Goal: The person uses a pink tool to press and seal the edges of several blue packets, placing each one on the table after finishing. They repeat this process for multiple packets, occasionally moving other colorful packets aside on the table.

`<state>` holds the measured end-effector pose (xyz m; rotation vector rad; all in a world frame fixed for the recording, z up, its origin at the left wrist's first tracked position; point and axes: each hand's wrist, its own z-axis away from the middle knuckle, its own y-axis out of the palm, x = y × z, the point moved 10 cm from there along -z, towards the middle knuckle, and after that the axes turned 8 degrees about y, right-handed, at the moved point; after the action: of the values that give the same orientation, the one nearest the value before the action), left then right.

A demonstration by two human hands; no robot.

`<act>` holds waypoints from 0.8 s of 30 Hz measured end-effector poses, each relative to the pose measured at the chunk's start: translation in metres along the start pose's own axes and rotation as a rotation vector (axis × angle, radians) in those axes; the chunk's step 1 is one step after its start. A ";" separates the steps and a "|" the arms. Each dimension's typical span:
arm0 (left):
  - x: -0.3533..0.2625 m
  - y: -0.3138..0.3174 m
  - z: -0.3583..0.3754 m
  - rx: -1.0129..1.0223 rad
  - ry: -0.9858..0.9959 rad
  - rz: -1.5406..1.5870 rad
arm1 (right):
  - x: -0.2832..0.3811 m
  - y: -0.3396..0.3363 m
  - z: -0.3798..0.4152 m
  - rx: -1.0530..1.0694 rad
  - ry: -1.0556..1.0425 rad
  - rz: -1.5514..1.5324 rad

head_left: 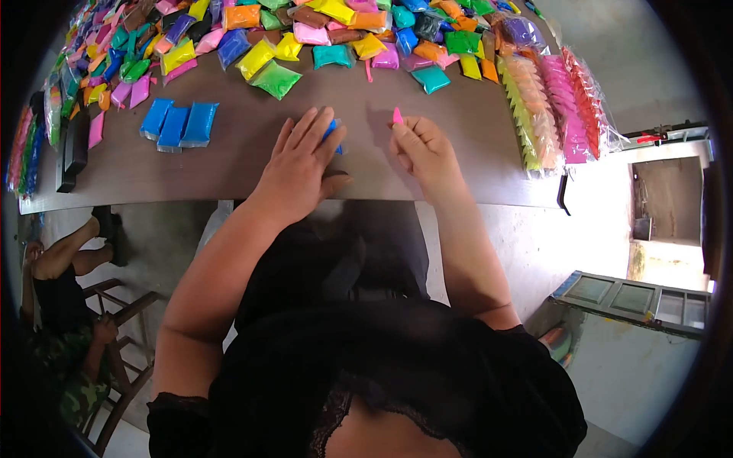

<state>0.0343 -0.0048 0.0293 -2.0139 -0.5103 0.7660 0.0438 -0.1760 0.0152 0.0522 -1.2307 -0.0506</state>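
Observation:
My left hand [305, 156] lies flat near the table's front edge, fingers stretched out and the thumb apart. Under its fingers is a blue packet [334, 133], mostly covered by the hand. To the right, my right hand [422, 149] is closed in a pinch, with a small pink pointed piece [397, 116] sticking up between thumb and forefinger. I cannot tell exactly what the pink piece is. Left of my left hand, three blue packets [174, 127] lie side by side on the brown table [244, 160].
A wide heap of colourful packets [332, 55] covers the table's far side. Clear bags of stacked yellow, peach, pink and red pieces [561, 107] stand at the right. A dark object [72, 149] sits at the left edge. Another person [65, 305] sits at the lower left.

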 end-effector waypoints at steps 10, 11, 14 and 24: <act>0.008 -0.015 -0.006 -0.163 0.056 0.048 | 0.020 0.019 -0.003 -0.086 -0.461 0.782; 0.005 -0.016 -0.007 -0.161 0.055 0.047 | 0.025 0.024 -0.004 -0.085 -0.461 0.780; -0.003 -0.016 -0.010 -0.148 0.069 -0.032 | 0.010 0.023 -0.022 -0.078 -0.190 0.786; -0.005 -0.019 -0.013 -0.124 0.051 -0.121 | 0.024 0.037 -0.038 -0.051 -0.385 0.956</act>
<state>0.0389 -0.0059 0.0522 -2.0893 -0.6575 0.6209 0.0881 -0.1398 0.0273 -0.6150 -1.5269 0.7690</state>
